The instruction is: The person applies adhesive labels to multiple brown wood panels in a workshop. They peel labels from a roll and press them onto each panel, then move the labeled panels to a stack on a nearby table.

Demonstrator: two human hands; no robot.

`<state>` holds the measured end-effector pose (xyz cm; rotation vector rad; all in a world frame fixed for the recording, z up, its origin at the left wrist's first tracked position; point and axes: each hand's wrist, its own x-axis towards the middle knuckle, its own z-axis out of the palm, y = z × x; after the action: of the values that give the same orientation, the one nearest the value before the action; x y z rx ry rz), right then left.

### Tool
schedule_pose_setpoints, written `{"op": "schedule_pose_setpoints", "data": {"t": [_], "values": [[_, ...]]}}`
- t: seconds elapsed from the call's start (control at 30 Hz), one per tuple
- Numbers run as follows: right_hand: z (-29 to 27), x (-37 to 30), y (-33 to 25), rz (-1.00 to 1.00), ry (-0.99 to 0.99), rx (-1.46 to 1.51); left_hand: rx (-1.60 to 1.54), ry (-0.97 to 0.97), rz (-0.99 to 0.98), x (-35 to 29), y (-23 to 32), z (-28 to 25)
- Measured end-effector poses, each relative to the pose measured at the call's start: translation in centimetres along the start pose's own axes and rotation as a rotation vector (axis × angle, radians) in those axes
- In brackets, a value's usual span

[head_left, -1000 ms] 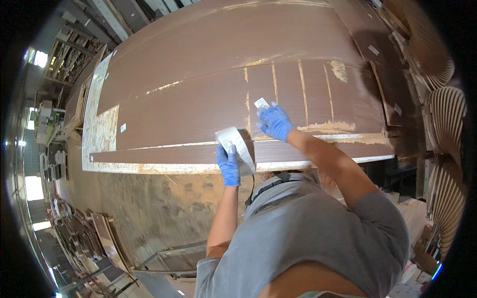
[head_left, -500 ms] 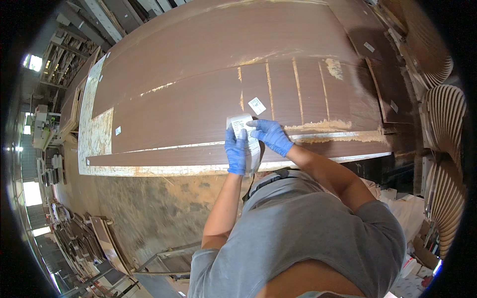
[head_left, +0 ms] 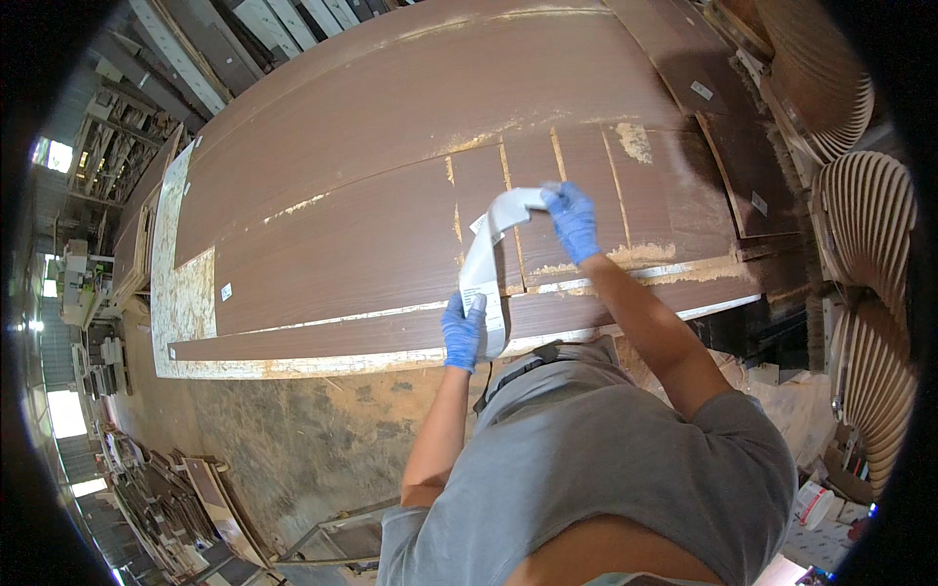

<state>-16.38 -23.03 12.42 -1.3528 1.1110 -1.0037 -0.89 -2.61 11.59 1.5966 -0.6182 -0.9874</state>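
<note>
My left hand (head_left: 462,330), in a blue glove, is closed on a strip of white labels (head_left: 483,264) near the front edge of the panel. The strip arcs up and to the right, and its other end is pinched by my blue-gloved right hand (head_left: 573,219). Part of the strip also hangs below my left hand, towards my waist. Beneath lies a large brown wood-grain panel (head_left: 342,127), cut into pieces with sawdust in the grooves. Behind the strip, a white label (head_left: 481,227) on the panel is partly covered.
Small labels stick to the panel at the left (head_left: 227,291) and far right (head_left: 702,90). Ribbed hoses (head_left: 860,215) stand along the right side. Boards (head_left: 220,498) lean at the lower left, and more long boards (head_left: 186,59) lie beyond the panel's far left.
My right hand has moved up and right, drawing the label strip out into a long arc. My left hand has gone slightly down, still holding the strip.
</note>
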Motion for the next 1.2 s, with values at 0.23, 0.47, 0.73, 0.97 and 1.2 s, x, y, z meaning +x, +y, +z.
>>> {"op": "schedule_pose_setpoints", "data": {"t": [0.23, 0.47, 0.73, 0.97, 1.2], "values": [[-1.1, -1.9, 4.5, -0.590, -0.416, -1.449, -0.158, 0.103, 0.086, 0.5, 2.3, 0.3], [1.0, -0.9, 0.6, -0.117, -0.471, -0.660, -0.252, -0.016, 0.092, 2.2, 2.2, 0.8], [4.0, -8.2, -0.1, 0.181, -0.563, 0.268, -0.571, -0.103, -0.001, 2.4, 3.4, 2.5], [2.4, -8.2, -1.7, 0.217, -0.326, 0.274, -0.014, -0.230, 0.180, 0.7, 4.3, 3.4], [-0.6, -5.4, 0.6, 0.323, -0.207, 0.224, 0.127, -0.241, 0.127, 0.5, 1.5, 3.5]]}}
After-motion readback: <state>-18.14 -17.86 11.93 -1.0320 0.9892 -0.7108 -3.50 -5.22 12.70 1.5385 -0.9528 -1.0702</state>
